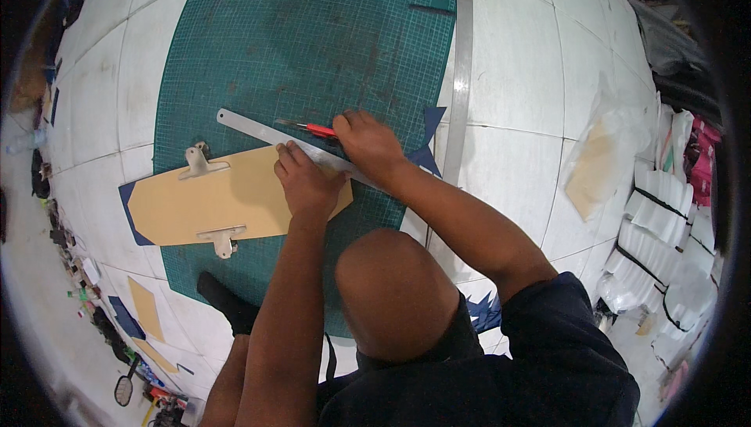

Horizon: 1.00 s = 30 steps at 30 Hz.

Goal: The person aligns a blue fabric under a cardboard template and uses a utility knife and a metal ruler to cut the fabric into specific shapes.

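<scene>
My left hand (pixel 305 181) presses flat on a short steel ruler (pixel 250 127) and on the tan cardboard template (pixel 203 202) beneath it. The template lies on dark blue material (pixel 125 200) and is held by two white clips (pixel 197 163) (pixel 222 237). My right hand (pixel 368 141) grips a red craft knife (pixel 313 127) with its blade against the ruler's far edge. Everything rests on a green cutting mat (pixel 297 44) on the white tiled floor.
A long steel ruler (pixel 461 75) lies along the mat's right edge. Blue offcuts (pixel 429 126) sit by my right wrist. A plastic bag with tan pieces (pixel 598 161) and bundled white stacks (pixel 665 224) lie to the right. More tan and blue pieces (pixel 141 310) lie lower left. My bent knee (pixel 395 294) is near the mat.
</scene>
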Each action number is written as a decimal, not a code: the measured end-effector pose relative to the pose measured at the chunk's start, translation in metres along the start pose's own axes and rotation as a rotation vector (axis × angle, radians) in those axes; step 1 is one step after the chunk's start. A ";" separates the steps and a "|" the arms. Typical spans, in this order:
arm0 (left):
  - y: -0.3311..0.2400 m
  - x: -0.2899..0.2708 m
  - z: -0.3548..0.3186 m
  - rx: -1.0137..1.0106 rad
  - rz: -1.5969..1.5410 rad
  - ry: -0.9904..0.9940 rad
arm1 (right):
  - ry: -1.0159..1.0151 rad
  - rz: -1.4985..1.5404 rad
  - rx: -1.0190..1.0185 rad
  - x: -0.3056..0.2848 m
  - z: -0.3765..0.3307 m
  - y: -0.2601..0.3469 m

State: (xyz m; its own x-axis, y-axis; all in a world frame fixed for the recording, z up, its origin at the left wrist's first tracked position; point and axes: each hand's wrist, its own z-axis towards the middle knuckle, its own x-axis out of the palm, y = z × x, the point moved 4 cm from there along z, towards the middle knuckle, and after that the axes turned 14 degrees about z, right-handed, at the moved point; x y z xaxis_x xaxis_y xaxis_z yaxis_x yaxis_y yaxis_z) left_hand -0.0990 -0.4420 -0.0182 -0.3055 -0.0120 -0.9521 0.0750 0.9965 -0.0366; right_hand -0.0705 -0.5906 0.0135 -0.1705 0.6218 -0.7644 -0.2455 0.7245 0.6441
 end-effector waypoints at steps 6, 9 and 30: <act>-0.006 -0.003 0.001 0.021 0.013 0.013 | 0.096 0.201 0.148 -0.007 -0.006 -0.007; 0.000 -0.003 0.000 0.015 0.022 0.012 | 0.201 0.406 0.414 -0.039 -0.043 -0.026; 0.005 0.005 0.005 0.078 0.158 -0.049 | -0.356 0.118 0.347 -0.035 -0.102 -0.047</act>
State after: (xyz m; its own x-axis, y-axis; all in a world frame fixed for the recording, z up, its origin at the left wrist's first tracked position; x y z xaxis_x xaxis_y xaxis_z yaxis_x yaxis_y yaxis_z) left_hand -0.0953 -0.4371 -0.0247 -0.2379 0.1385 -0.9614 0.1927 0.9768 0.0930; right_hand -0.1507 -0.6771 0.0073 0.1723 0.7243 -0.6676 0.0971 0.6620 0.7432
